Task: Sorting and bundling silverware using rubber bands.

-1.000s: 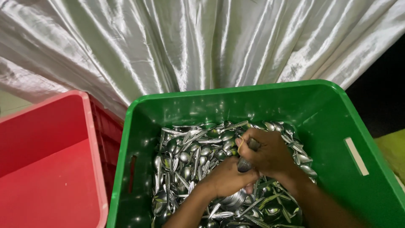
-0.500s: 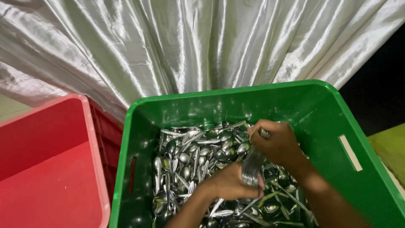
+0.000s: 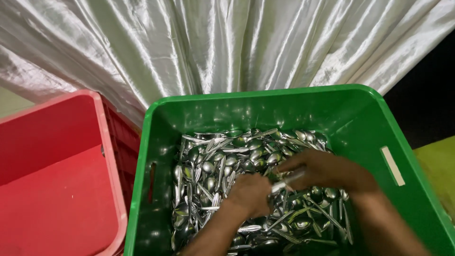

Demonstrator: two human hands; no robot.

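Both hands are down inside the green crate (image 3: 265,106), on top of a deep heap of metal spoons (image 3: 222,161). The left hand (image 3: 249,193) is curled, knuckles up, its fingers closed around something in the pile, though what exactly lies under them I cannot tell. The right hand (image 3: 322,168) reaches across from the other side, blurred, with its fingers together on a single spoon (image 3: 288,181) whose handle pokes out toward the left hand's knuckles. The two hands nearly touch. More spoons spread out beyond the fingertips to the far wall of the crate and beneath both wrists. A red crate (image 3: 57,189) stands just beside the green one, out past the left forearm. Shiny white cloth (image 3: 213,47) hangs behind both crates.
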